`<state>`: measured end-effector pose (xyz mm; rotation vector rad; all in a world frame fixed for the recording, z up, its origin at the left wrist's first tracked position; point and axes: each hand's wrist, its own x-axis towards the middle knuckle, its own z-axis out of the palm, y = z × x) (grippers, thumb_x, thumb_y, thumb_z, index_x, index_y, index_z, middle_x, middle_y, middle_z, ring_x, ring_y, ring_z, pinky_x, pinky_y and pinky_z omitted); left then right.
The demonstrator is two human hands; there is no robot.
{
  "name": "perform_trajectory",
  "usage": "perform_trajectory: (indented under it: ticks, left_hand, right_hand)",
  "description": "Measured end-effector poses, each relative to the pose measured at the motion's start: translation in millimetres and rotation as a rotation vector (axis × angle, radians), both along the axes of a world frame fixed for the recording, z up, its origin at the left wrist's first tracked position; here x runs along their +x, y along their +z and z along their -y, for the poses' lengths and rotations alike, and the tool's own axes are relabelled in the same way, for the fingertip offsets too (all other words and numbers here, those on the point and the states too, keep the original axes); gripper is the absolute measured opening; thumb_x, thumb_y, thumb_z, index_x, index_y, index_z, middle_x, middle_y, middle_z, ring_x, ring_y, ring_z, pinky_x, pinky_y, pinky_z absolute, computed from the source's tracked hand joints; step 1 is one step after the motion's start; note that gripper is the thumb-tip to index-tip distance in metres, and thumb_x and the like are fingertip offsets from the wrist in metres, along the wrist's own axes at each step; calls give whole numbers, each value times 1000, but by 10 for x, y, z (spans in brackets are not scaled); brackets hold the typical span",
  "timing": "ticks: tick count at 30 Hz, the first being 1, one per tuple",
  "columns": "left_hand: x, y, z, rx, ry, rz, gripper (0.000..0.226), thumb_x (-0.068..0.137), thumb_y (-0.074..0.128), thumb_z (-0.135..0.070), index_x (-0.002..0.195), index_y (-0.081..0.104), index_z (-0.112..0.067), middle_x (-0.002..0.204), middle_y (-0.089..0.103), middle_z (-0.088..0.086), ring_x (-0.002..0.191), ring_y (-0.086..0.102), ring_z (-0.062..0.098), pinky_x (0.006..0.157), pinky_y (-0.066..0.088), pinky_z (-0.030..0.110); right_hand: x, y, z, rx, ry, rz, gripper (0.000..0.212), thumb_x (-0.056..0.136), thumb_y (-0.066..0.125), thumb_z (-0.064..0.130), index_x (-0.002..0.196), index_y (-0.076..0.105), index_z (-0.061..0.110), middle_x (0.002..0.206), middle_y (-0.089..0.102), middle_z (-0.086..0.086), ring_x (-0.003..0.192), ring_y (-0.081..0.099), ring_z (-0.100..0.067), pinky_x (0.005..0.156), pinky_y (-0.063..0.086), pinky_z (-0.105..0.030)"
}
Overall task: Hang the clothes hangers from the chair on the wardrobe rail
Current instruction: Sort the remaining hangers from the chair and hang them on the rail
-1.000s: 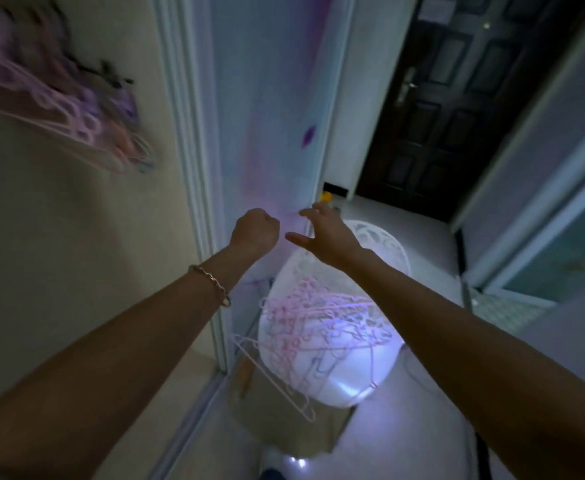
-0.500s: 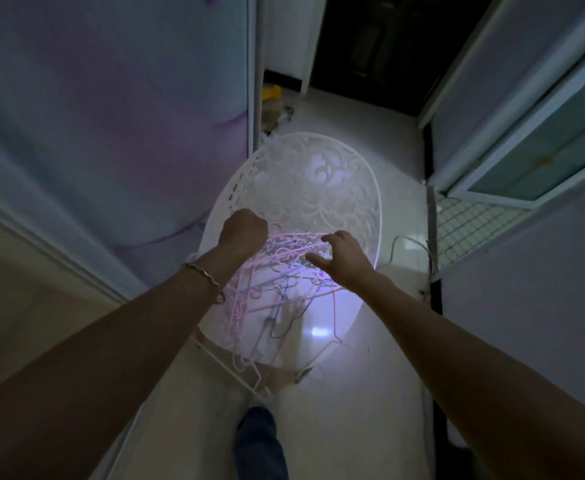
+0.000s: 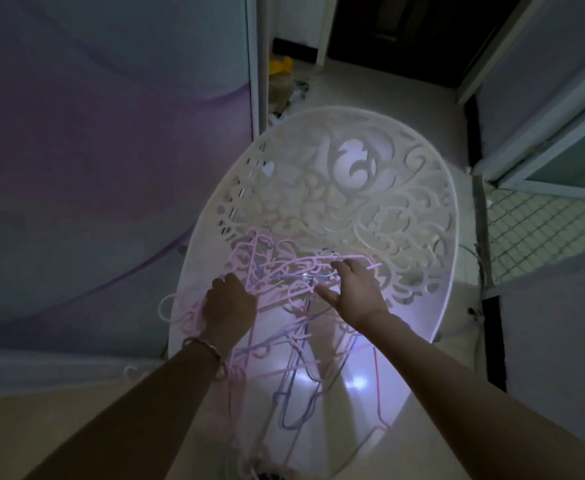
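Note:
A tangled heap of pink and lilac clothes hangers (image 3: 284,344) lies on the seat of a white chair (image 3: 419,209) with an ornate cut-out back. My left hand (image 3: 228,306) is down in the left part of the heap with its fingers curled into pink hangers. My right hand (image 3: 355,292) reaches into the upper part of the heap, thumb spread and fingertips pinching a pink hanger bar. The wardrobe rail is out of view.
A pale wardrobe door (image 3: 111,140) with a purple pattern stands left of the chair. A dark doorway (image 3: 398,32) is at the far end of the tiled floor. Yellow clutter (image 3: 280,67) lies by the door edge. A mesh panel (image 3: 533,233) is at the right.
My view dropped from the wardrobe side down to the chair. Both hands moved down into the heap of hangers and took hold of some.

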<state>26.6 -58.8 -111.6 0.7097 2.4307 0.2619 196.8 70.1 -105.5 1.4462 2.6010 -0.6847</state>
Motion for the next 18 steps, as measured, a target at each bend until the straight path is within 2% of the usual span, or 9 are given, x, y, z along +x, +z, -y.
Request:
perform_trajectory:
  ticks: [2, 4, 6, 10, 13, 14, 16, 18]
  left_hand:
    - [24, -240, 18, -37, -4, 11, 42, 90, 53, -28, 123, 44, -4, 127, 46, 19, 115, 51, 35, 92, 45, 39]
    - [20, -373, 53, -11, 18, 29, 39, 90, 53, -24, 120, 47, -2, 124, 48, 21, 114, 52, 37, 91, 44, 40]
    - [13, -419, 63, 11, 7, 15, 38, 88, 55, -21, 120, 48, -2, 124, 49, 21, 114, 52, 38, 91, 44, 39]
    - [-15, -434, 74, 61, -15, 2, 42, 84, 59, -17, 124, 52, -7, 127, 51, 17, 112, 55, 35, 92, 46, 36]
    - [-30, -445, 95, 72, -35, 5, 43, 84, 60, -14, 126, 52, -7, 130, 52, 14, 116, 53, 30, 95, 44, 33]
    - [-34, -451, 107, 77, -38, 3, 43, 85, 60, -14, 126, 52, -6, 131, 52, 14, 118, 52, 30, 96, 43, 33]
    - [-32, -458, 114, 86, -32, 19, 44, 85, 62, -16, 126, 52, -5, 132, 53, 14, 121, 51, 30, 98, 42, 32]
    - [-38, -474, 122, 83, -40, 34, 49, 84, 65, -22, 128, 51, -5, 133, 53, 14, 122, 51, 31, 99, 42, 34]
  right_hand:
    - [-58, -175, 47, -6, -2, -28, 55, 87, 60, 45, 131, 52, 12, 134, 50, -15, 126, 45, -31, 103, 38, -40]
    - [-64, -252, 253, -2, 23, -82, 42, 86, 62, 40, 115, 62, 9, 116, 60, -16, 113, 54, -33, 94, 42, -39]
    - [-62, -277, 582, -28, 104, -92, 38, 82, 64, 42, 101, 63, 10, 103, 62, -14, 102, 57, -33, 86, 43, -39]
    - [-182, -389, 1199, -113, 185, 42, 57, 77, 59, 64, 99, 57, 12, 100, 61, -9, 97, 56, -30, 83, 40, -38]
    - [-363, -521, 1505, -87, 118, 118, 69, 64, 56, 78, 85, 61, 12, 77, 66, -7, 70, 65, -25, 64, 49, -29]
    - [-418, -577, 1584, -110, 79, 88, 71, 63, 57, 77, 89, 61, 11, 78, 67, -7, 70, 66, -26, 64, 50, -28]
    - [-523, -704, 1672, -274, -16, 70, 74, 74, 59, 68, 114, 52, 6, 104, 65, -12, 95, 63, -29, 82, 48, -33]
    - [-577, -764, 1709, -418, -103, 63, 68, 81, 59, 59, 122, 45, 6, 113, 61, -11, 104, 59, -29, 89, 45, -35]
